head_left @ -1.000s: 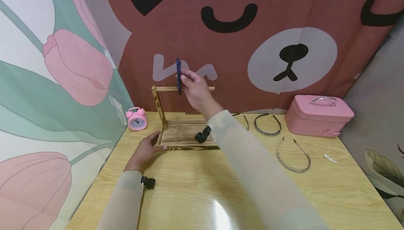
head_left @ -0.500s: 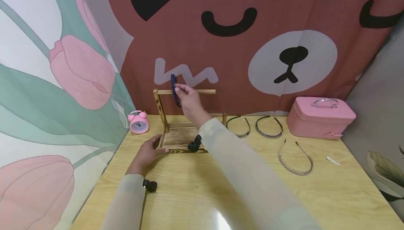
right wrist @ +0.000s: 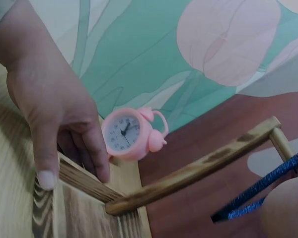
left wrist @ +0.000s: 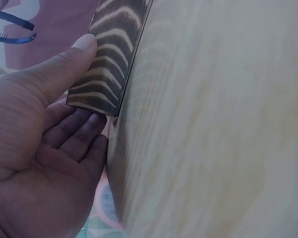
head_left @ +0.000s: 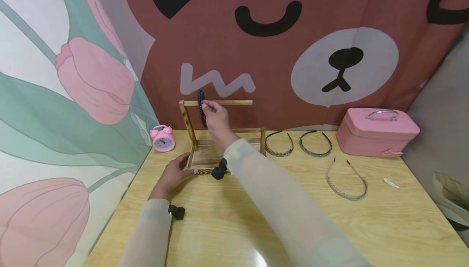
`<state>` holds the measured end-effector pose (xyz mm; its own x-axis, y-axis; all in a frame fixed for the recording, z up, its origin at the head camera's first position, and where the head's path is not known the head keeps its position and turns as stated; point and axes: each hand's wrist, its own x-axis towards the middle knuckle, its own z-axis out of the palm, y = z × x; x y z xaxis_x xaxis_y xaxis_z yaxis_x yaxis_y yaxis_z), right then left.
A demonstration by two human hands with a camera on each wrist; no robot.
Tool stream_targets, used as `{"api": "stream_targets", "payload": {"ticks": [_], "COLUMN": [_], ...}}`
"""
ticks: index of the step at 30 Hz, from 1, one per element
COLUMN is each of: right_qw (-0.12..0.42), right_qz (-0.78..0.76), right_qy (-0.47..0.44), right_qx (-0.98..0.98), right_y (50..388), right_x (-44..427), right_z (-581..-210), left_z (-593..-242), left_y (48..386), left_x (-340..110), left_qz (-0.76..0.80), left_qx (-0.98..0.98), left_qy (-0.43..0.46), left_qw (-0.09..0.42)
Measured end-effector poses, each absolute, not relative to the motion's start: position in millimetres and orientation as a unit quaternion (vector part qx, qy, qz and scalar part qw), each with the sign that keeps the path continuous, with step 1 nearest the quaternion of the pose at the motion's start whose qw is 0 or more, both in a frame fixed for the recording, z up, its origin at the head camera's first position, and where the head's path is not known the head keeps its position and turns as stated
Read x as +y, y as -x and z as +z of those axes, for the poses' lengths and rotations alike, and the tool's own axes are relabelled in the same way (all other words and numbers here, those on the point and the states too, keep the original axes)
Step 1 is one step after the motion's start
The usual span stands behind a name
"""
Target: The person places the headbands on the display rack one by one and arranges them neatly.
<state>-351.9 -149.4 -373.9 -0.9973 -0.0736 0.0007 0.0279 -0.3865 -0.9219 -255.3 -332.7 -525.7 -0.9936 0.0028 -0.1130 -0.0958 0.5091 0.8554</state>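
A dark blue headband (head_left: 201, 108) hangs across the rack's upper rod (head_left: 234, 102), near the upright's end; the right hand (head_left: 217, 122) pinches it between thumb and fingers. Whether the rod bears its weight, I cannot tell. In the right wrist view the blue headband (right wrist: 263, 186) shows beside part of that hand. The wooden rack (head_left: 205, 157) stands on the table. Its front left corner is gripped by the left hand (head_left: 175, 175), thumb on the striped front edge. In the left wrist view, the left hand (left wrist: 44, 129) has its thumb on the striped wood (left wrist: 107, 64) and its fingers behind the end.
A pink alarm clock (head_left: 163, 141) stands left of the rack. To the right lie a toothed headband (head_left: 279, 153), a dark headband (head_left: 316, 153), a thin wavy headband (head_left: 346, 196) and a white clip (head_left: 391, 183). A pink case (head_left: 377, 132) is at the back right.
The right hand has brought the blue headband down and slightly left, from above the rod to across it. The left hand keeps its grip on the rack's corner.
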Motion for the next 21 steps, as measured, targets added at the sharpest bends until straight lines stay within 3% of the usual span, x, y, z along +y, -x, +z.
{"api": "stream_targets", "payload": {"ticks": [21], "right_qw": [0.034], "right_qz": [-0.843], "right_qy": [0.005], "right_qx": [0.536], "right_y": [338], "right_x": [-178], "right_z": [-386], "left_z": [-527], "left_y": [253], "left_x": [-334], "left_qz": [0.483], "left_qx": [0.874], "left_qy": [0.022], "left_qw": [0.039]}}
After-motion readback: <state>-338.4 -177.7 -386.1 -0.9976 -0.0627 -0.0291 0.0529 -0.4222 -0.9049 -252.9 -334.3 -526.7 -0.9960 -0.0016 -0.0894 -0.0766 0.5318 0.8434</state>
